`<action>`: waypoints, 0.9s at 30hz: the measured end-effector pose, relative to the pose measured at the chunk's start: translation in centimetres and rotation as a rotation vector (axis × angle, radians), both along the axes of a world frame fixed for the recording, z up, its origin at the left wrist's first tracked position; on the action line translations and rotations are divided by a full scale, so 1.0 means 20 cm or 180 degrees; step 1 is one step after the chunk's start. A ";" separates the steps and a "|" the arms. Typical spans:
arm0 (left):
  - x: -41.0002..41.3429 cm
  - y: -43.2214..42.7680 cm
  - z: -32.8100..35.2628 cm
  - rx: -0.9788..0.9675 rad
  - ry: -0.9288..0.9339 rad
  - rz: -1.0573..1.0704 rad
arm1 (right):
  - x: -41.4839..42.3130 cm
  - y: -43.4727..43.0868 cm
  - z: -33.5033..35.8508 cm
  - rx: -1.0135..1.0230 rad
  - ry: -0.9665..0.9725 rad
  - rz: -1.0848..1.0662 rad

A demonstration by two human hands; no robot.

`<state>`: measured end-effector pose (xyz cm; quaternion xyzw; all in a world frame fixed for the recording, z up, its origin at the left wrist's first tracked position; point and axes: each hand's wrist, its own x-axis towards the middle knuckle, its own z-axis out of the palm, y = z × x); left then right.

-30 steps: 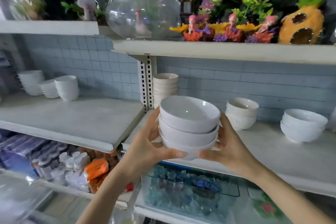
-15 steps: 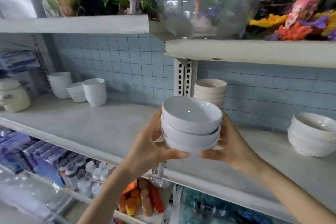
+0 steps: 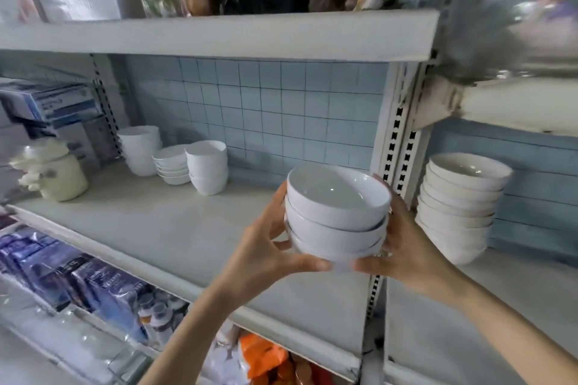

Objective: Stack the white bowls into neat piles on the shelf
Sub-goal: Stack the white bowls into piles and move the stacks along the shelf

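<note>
A nested stack of three glossy white ceramic bowls [image 3: 337,216] is held in the air between both hands, above the front part of the pale grey shelf board [image 3: 175,228] and just left of the perforated white metal upright [image 3: 403,141]. The left hand [image 3: 266,247] is wrapped around the stack's left flank, with the thumb under the lowest bowl. The right hand [image 3: 403,247] cups the right flank, and its thumb meets the base from the other side. Both hands are closed on the stack; nothing is released.

Compared with one second ago, the view has swung left. The upright, formerly left of the stack, is now behind its right edge, and the left shelf bay fills the frame. The grip itself is unchanged. The carried stack is therefore judged to be in transit toward the left bay, not yet set down.

At the back of that bay stand three groups of white bowls [image 3: 175,156]: a tall pile, a lower pile of shallow dishes, and a pile of deep cups, close together. A cream lidded ceramic jar [image 3: 54,175] sits to their left. In the right bay, a tall pile of off-white bowls [image 3: 459,206] stands beside the upright.

Placement remains outstanding; a matching pile or bare board space is needed.
</note>
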<state>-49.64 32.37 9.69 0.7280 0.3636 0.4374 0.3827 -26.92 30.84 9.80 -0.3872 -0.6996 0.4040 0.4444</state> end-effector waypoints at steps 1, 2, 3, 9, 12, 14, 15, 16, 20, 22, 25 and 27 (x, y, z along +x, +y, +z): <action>-0.05 0.04 0.00 0.0014 0.0018 -0.0020 | -0.05 0.02 0.00 -0.0009 0.0023 -0.0008; -0.10 0.07 -0.01 0.0023 0.0033 -0.0049 | -0.10 0.04 -0.01 -0.0027 0.0056 -0.0032; -0.15 0.10 -0.01 0.0029 0.0045 -0.0080 | -0.16 0.06 -0.02 -0.0036 0.0084 -0.0074; -0.52 0.27 -0.05 0.0006 0.0128 -0.0359 | -0.55 0.15 -0.06 0.0002 0.0028 -0.0378; -0.73 0.35 -0.07 -0.0074 0.0173 -0.0443 | -0.75 0.21 -0.09 -0.0016 -0.0003 -0.0397; -0.87 0.40 -0.10 -0.0171 0.0153 -0.0468 | -0.88 0.25 -0.11 -0.0103 -0.0076 -0.0387; -0.93 0.42 -0.12 -0.0228 0.0153 -0.0494 | -0.94 0.27 -0.13 -0.0143 -0.0120 -0.0390; -0.99 0.45 -0.14 -0.0286 0.0160 -0.0522 | -1.00 0.29 -0.14 -0.0159 -0.0163 -0.0396; -1.13 0.58 -0.25 -0.0522 0.0218 -0.0604 | -1.14 0.38 -0.22 -0.0227 -0.0322 -0.0355; -1.16 0.64 -0.30 -0.0665 0.0176 -0.0641 | -1.17 0.44 -0.26 -0.0302 -0.0427 -0.0367; -1.15 0.75 -0.37 -0.0894 0.0111 -0.0697 | -1.17 0.55 -0.32 -0.0434 -0.0517 -0.0368; -1.13 0.84 -0.41 -0.0995 0.0084 -0.0736 | -1.15 0.63 -0.35 -0.0499 -0.0534 -0.0349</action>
